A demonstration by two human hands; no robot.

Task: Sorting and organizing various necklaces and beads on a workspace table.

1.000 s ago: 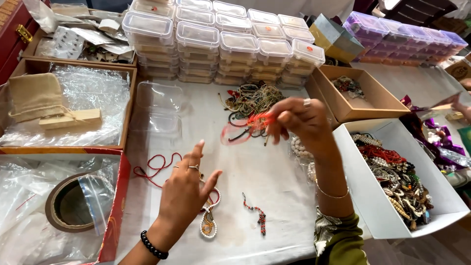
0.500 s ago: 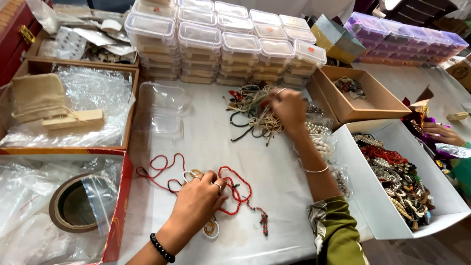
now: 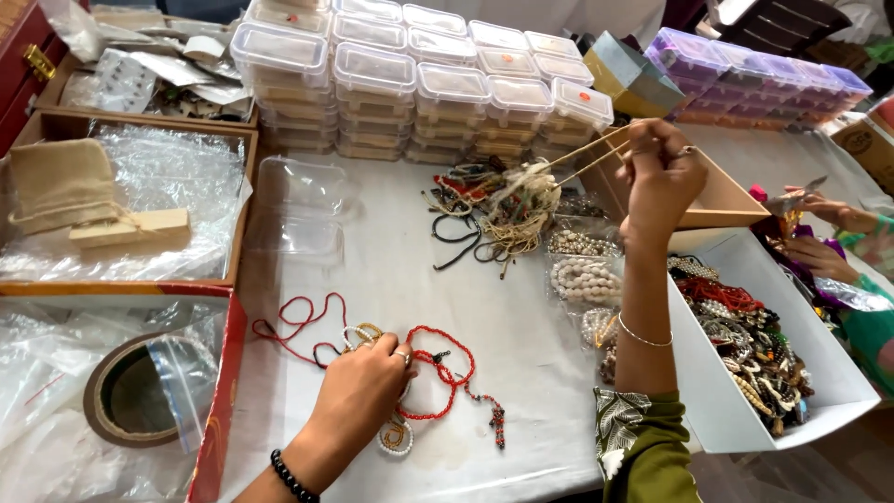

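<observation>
Take the heap of tangled cords and bracelets (image 3: 498, 200) at the middle of the white table (image 3: 521, 373) as your landmark.

Far to its left, a beige cloth pouch (image 3: 60, 182) lies on crinkled plastic in a wooden tray (image 3: 237, 200). Nearer you than that tray, well left of the heap, a roll of tape (image 3: 121, 396) sits under plastic in a red-edged box (image 3: 219, 391).

Below and left of the heap, your left hand (image 3: 358, 405) rests palm down on the table, fingers curled loosely over a red beaded necklace (image 3: 442, 373) and a red cord (image 3: 298, 326). It presses on them; whether it pinches anything, you cannot tell from here. A round pendant (image 3: 396, 436) peeks out just under that hand.

Behind the heap stand stacks of clear lidded containers (image 3: 419, 79).

Just right of the heap, your right hand (image 3: 661, 172) is raised above the table, fingers pinched tight on pale tan strings (image 3: 587, 154) that run taut from your fingertips down into the heap. Beneath that arm, white bead bracelets (image 3: 582, 275) lie on the table.

Right of the heap, a white box (image 3: 745, 419) holds a mass of mixed beads and jewellery. At the far right edge, another person's hands (image 3: 819, 233) work on something small.
</observation>
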